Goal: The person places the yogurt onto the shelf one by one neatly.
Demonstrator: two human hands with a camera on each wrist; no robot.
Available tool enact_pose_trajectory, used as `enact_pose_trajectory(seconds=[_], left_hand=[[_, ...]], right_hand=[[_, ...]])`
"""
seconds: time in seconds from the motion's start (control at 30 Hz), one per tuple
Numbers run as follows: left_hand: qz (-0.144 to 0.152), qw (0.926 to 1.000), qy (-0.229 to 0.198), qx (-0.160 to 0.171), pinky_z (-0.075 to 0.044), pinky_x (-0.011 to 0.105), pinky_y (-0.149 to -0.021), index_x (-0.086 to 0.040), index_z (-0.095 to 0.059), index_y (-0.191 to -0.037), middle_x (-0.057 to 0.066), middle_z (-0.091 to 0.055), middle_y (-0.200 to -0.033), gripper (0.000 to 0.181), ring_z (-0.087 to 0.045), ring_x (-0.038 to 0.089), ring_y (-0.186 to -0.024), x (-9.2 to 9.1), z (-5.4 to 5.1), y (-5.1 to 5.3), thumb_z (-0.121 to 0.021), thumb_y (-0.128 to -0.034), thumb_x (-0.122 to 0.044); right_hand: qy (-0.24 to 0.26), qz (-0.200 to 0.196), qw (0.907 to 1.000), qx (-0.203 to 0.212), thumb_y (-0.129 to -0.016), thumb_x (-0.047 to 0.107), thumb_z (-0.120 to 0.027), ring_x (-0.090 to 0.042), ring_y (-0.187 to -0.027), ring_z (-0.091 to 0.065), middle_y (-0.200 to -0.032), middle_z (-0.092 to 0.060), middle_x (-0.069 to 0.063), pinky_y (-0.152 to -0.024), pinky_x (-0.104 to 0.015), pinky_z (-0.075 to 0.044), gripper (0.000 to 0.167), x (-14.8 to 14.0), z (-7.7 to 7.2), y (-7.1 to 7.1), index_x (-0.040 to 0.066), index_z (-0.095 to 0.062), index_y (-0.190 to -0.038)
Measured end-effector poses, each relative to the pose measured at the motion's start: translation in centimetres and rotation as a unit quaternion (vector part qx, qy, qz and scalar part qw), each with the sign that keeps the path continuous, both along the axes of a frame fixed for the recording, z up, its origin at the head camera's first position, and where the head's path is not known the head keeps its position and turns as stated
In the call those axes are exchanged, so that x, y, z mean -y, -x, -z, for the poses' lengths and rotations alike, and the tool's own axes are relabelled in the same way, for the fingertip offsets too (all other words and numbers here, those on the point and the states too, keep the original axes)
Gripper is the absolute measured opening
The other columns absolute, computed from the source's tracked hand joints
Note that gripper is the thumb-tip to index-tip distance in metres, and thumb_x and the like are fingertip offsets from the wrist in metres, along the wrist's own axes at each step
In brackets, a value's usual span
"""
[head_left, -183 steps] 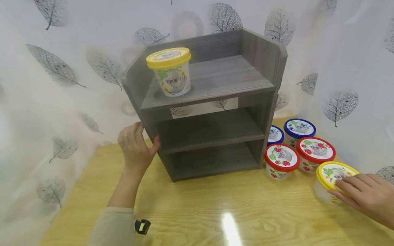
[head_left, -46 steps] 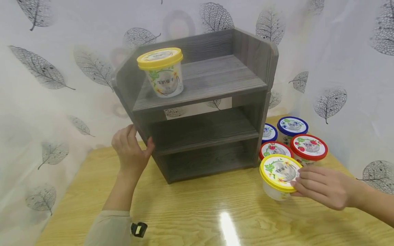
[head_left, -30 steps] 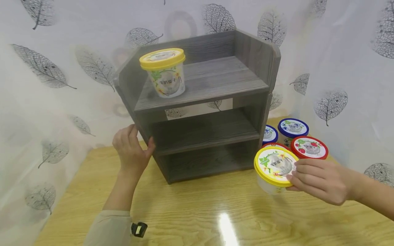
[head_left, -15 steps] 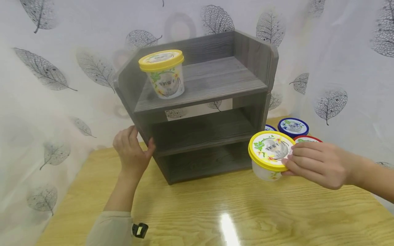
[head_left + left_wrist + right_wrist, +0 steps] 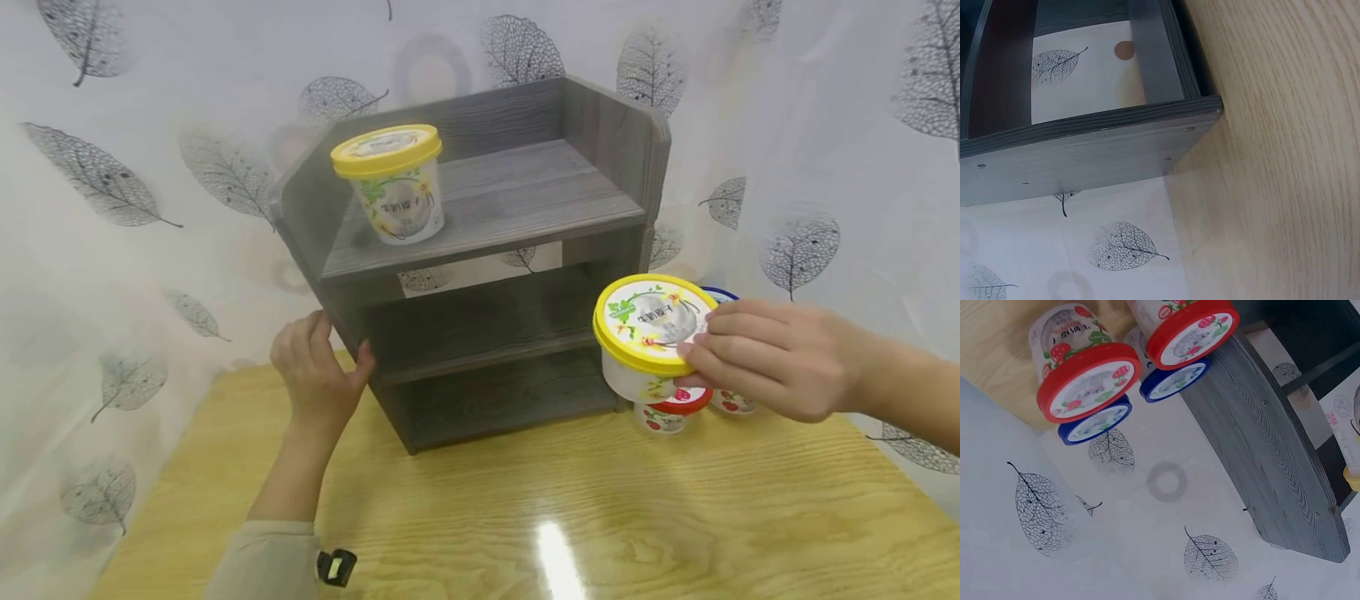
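- Head view: right hand (image 5: 776, 358) grips a yellow-lidded tub (image 5: 647, 329) in front of the gray shelf (image 5: 487, 321), toward its right side.
- Left hand (image 5: 318, 371) holds the shelf's left side.
- Second tub (image 5: 405, 200) stands on the shelf's top, at left.

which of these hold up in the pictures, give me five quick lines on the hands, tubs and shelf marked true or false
1. The right hand holds a yellow-lidded tub. True.
2. That tub rests on the table. False: it is raised above it.
3. Two red-lidded tubs and two blue-lidded tubs stand right of the grey shelf unit. True.
4. The left hand holds a red-lidded tub. False: it holds the unit's left side.
5. Another yellow-lidded tub stands on the top shelf's left part. True.
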State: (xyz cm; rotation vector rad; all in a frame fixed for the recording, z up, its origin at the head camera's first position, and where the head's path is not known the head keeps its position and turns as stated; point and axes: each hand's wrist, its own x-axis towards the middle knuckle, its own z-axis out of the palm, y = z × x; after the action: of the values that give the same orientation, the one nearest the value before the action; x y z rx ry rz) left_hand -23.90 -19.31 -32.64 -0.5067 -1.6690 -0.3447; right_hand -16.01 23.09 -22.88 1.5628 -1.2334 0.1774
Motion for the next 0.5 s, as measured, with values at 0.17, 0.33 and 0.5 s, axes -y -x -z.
enact_pose_trajectory(seconds=[0.17,0.33,0.5], left_hand=[[0.001,1.0,0.003,-0.001,-0.027,0.053,-0.08,0.008,-0.051,-0.106,0.023,-0.05,-0.099,0.045,-0.043,0.042,-0.093,-0.1,0.1,0.0,-0.055,-0.0775,-0.026],[-0.001,1.0,-0.001,0.0,-0.027,0.053,-0.08,0.008,-0.05,-0.106,0.022,-0.05,-0.099,0.045,-0.042,0.042,-0.093,-0.1,0.1,0.0,-0.056,-0.0764,-0.026],[-0.002,1.0,0.0,-0.003,-0.027,0.053,-0.08,0.007,-0.05,-0.105,0.022,-0.05,-0.099,0.043,-0.042,0.042,-0.092,-0.1,0.0,0.0,-0.056,-0.0764,-0.025]], right_hand=[[0.006,-0.003,1.0,-0.002,-0.094,0.006,-0.052,-0.024,-0.052,-0.051,-0.064,-0.059,-0.015,-0.044,-0.038,-0.044,0.022,0.6,-1.2,0.1,-0.008,-0.064,-0.082],[0.012,0.014,0.9998,-0.008,-0.092,0.007,-0.055,-0.025,-0.053,-0.053,-0.068,-0.061,-0.016,-0.047,-0.041,-0.046,0.021,0.4,-1.8,0.8,-0.007,-0.066,-0.083],[0.034,0.004,0.9992,-0.023,-0.09,0.013,-0.061,-0.026,-0.051,-0.052,-0.067,-0.062,-0.015,-0.047,-0.042,-0.047,0.023,1.1,-2.4,1.6,-0.007,-0.068,-0.083]])
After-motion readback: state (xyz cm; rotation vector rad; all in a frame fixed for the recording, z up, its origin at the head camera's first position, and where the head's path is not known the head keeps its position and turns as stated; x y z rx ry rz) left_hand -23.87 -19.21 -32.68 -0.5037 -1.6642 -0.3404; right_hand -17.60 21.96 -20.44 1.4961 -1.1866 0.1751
